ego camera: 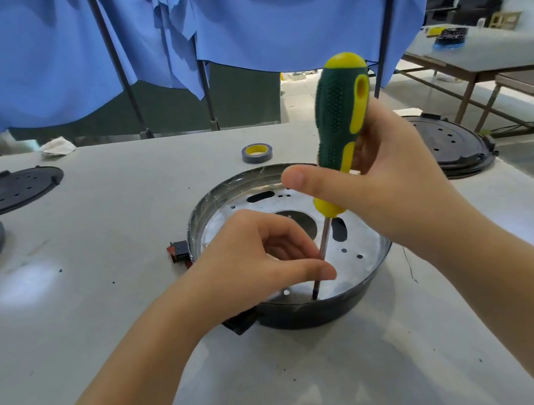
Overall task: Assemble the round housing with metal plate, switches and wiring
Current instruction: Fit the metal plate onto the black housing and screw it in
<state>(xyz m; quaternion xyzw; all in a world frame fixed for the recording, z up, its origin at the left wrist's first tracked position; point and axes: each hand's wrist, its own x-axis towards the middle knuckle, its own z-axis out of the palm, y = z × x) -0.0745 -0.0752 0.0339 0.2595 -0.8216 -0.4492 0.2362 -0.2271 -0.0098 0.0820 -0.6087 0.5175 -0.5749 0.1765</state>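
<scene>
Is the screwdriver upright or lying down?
Nearly upright, slightly tilted: the right hand grips the screwdriver handle, tip down on the metal plate, left hand steadying the shaft.

No text, label, brand, number or sign could be read anywhere in the view. The green-and-yellow plastic screwdriver handle point(343, 121) between the right fingers showed only a dotted grip texture, and the grey roll of tape with a yellow core point(257, 153) beyond the fingertips carried no legible print.

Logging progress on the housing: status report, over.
Right hand grips screwdriver; left hand steadies its shaft. Tip down at metal plate near edge, inside round housing. Nothing obstructing.
</scene>
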